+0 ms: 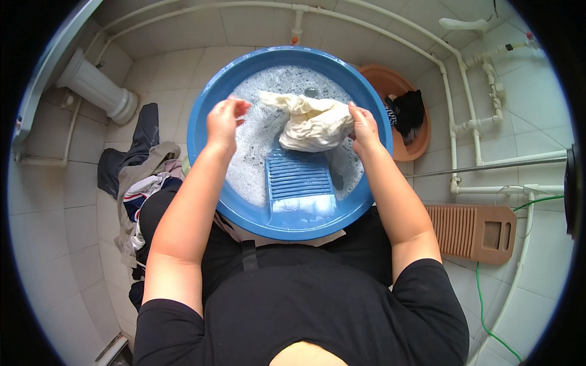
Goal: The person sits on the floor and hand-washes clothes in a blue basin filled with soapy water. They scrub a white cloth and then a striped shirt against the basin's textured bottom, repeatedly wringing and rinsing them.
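Observation:
A wet, off-white cloth hangs bunched over the suds, its lower folds at the top of the ridged blue washboard. My right hand grips the cloth's right end, thumb on top. My left hand is held over the left part of the basin, apart from the cloth. Its fingers are loosely bent and spread, with nothing seen in them. Soapy water with white foam fills the large round blue basin between my knees.
Left of the basin, clothes lie heaped on the tiles near a white pedestal. An orange basin with dark clothes stands at the far right. Nearer are a brown washboard, a green hose and white wall pipes.

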The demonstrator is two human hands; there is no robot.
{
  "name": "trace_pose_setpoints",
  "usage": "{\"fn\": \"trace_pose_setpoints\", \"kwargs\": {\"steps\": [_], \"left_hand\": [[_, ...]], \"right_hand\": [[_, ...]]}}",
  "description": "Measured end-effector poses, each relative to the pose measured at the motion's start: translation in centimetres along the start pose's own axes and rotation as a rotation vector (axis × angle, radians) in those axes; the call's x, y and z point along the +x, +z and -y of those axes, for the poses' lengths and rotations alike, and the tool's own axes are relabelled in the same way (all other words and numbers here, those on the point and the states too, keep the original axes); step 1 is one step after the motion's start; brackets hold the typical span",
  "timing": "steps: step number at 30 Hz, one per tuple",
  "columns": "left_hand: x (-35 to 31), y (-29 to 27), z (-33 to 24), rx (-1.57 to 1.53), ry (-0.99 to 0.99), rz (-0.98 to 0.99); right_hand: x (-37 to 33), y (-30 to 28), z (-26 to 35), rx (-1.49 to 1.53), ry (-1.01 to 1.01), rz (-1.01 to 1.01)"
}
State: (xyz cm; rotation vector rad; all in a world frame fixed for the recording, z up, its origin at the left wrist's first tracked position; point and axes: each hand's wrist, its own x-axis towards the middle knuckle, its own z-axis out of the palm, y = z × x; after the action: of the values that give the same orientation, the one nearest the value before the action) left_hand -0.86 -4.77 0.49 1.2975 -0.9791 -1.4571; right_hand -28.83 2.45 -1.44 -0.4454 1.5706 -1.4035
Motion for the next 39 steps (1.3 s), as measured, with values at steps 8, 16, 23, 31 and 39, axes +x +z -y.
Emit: {"fn": "trace_pose_setpoints", "kwargs": {"steps": [8,16,23,31,39], "left_hand": [[-1.2,5.0,7.1,1.21,0.585,0.533],[1.5,6.8,6.3,1.376,0.11,0.563],[5.1,3.6,9.0,1.162,-0.085,0.461],[5.4,3.0,8.2,0.835,0.055,0.235],[0.4,6.4,6.7,0.153,-0.007,0.504]], "right_hand": [[3.2,3.2,-6.2,-1.258,-0.453,0.013],[10.0,1.2,-8.4,-0.696,0.095,0.24],[7.4,0.4,-7.1,-0.994,0.039,0.171],[4.0,-1.3,-2.8,-1.387,-0.209,0.588],[-0.6,3.9,3.2,-0.36,0.011,0.56]]}}
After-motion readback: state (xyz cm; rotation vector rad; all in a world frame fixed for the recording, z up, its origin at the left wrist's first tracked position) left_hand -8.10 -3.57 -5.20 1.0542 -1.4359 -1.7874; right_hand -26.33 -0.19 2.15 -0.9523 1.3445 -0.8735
